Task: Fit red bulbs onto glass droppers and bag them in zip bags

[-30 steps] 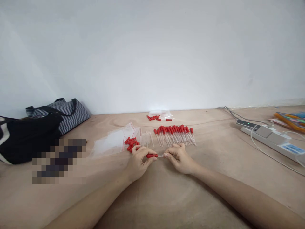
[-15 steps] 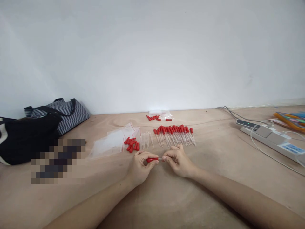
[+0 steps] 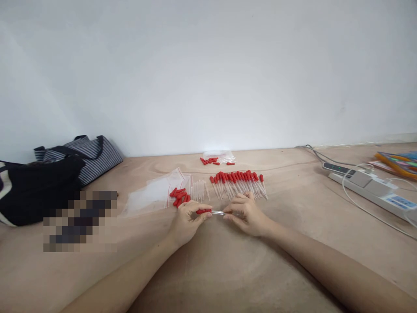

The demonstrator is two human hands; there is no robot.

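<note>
Between finger and thumb, my left hand [image 3: 187, 221] pinches a red rubber bulb [image 3: 204, 211]. A clear glass tube [image 3: 217, 212] runs from the bulb's mouth to my right hand [image 3: 246, 215], whose closed fingers grip it. Beyond my right hand lies a row of glass droppers with red bulbs [image 3: 239, 177], bulbs pointing away. Several bare glass tubes [image 3: 197, 190] lie side by side left of that row. A pile of loose red bulbs [image 3: 180, 195] sits beside them, partly behind my left hand.
Clear zip bags [image 3: 148, 196] lie left of the bulbs. More red bulbs [image 3: 209, 161] and thin tubes are near the wall. A black bag [image 3: 42, 189] and striped bag [image 3: 100, 158] stand left; a power strip [image 3: 374, 193] with cables is right.
My left hand has moved left and slightly up with the red bulb. More of the glass tube shows between my hands, and my right hand has shifted slightly up.
</note>
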